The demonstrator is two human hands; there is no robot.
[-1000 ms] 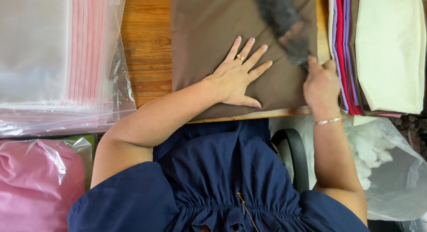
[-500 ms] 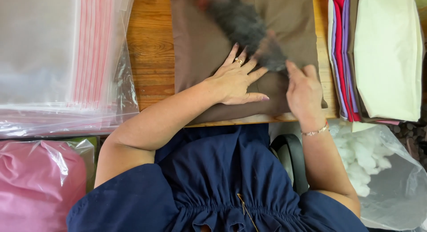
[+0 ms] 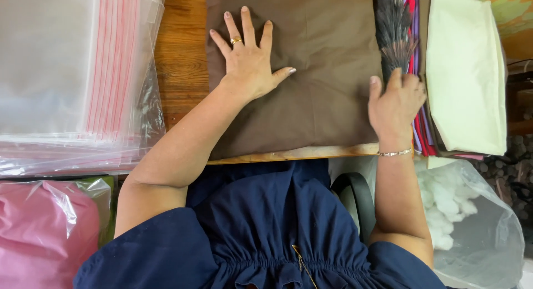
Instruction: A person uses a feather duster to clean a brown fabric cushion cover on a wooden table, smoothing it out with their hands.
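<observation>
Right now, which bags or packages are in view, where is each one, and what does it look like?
Stack of clear plastic bags: on the table at far left, flat, with red strips along one edge.
Pink bag: lower left, below the table edge, bulging, wrapped in clear plastic.
Clear bag of white stuffing: lower right, beside the right forearm, soft and crumpled.
No labels, signs or screens show.

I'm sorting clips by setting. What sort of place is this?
Probably a small sewing or cushion-making workspace: a brown cushion cover on a wooden table, stacked clear bags, and a bag of white stuffing.
</observation>
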